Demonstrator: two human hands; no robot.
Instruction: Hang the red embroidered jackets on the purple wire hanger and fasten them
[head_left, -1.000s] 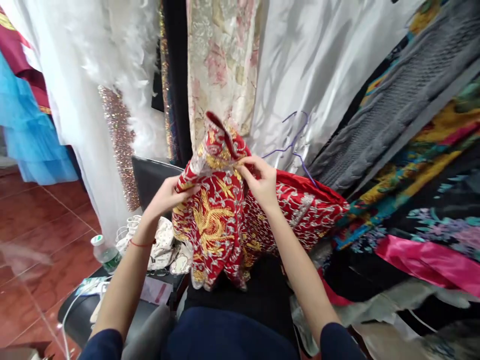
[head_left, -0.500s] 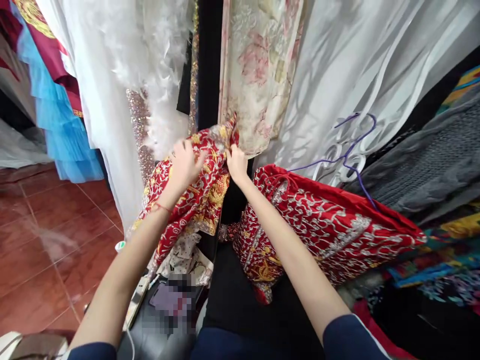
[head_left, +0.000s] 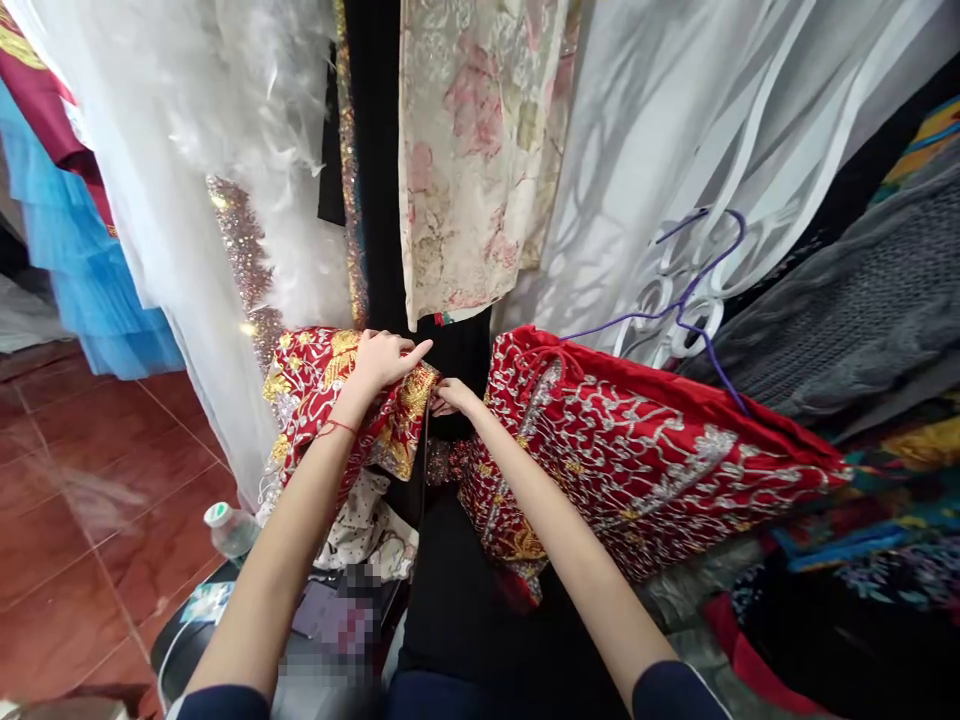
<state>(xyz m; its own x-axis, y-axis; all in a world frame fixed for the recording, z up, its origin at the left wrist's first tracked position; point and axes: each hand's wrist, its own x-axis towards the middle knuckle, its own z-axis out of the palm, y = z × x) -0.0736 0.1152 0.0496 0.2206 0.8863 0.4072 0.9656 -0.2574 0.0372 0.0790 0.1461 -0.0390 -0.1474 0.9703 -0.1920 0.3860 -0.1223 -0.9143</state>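
A red garment (head_left: 311,385) with gold and silver embroidery lies bunched and folded over on the left. My left hand (head_left: 386,360) is on its upper edge, thumb stretched to the right, the other fingers bent over the cloth and partly hidden. At the garment's right end, by a gold-embroidered corner, my right hand (head_left: 450,395) pinches the edge between closed fingers. A second red piece with silver embroidery (head_left: 637,440) lies to the right, under and beside my right forearm. A purple hanger (head_left: 686,305) sticks out of its top.
A floral cloth (head_left: 480,150) hangs ahead, beside a white feathered garment (head_left: 247,110). White curved metalwork (head_left: 795,170) stands at right near a grey knit (head_left: 862,270). At lower left are a bottle (head_left: 231,530), a polka-dot cloth (head_left: 367,520) and a partly blurred phone (head_left: 315,610).
The red garment's right end has come down from in front of the floral cloth and is folded lower. My right hand has moved down and slightly left with it. The left hand has moved slightly down.
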